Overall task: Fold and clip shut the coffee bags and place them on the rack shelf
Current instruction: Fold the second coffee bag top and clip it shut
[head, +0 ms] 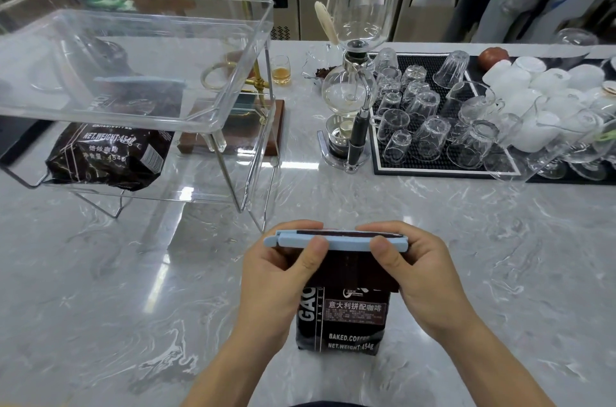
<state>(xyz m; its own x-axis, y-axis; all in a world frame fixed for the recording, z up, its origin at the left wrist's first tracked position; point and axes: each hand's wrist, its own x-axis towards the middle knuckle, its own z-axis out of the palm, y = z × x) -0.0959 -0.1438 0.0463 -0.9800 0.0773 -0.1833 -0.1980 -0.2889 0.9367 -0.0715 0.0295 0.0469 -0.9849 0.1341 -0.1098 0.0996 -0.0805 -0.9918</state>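
A dark coffee bag (346, 323) stands upright on the marble counter near me, its top folded over. A light blue clip (340, 241) runs across the folded top. My left hand (276, 273) pinches the clip's left part, thumb on the front and fingers behind. My right hand (420, 270) pinches its right part the same way. A second dark coffee bag (110, 156) with a blue clip (140, 81) lies on the lower shelf of the clear acrylic rack (233, 100) at the left. The rack's upper tray holds nothing.
A glass siphon coffee maker (353, 90) stands behind the bag. A black mat (380, 166) at the right carries several upturned glasses and white cups. A small glass of amber liquid (281, 70) sits beyond the rack. A person stands at the far right.
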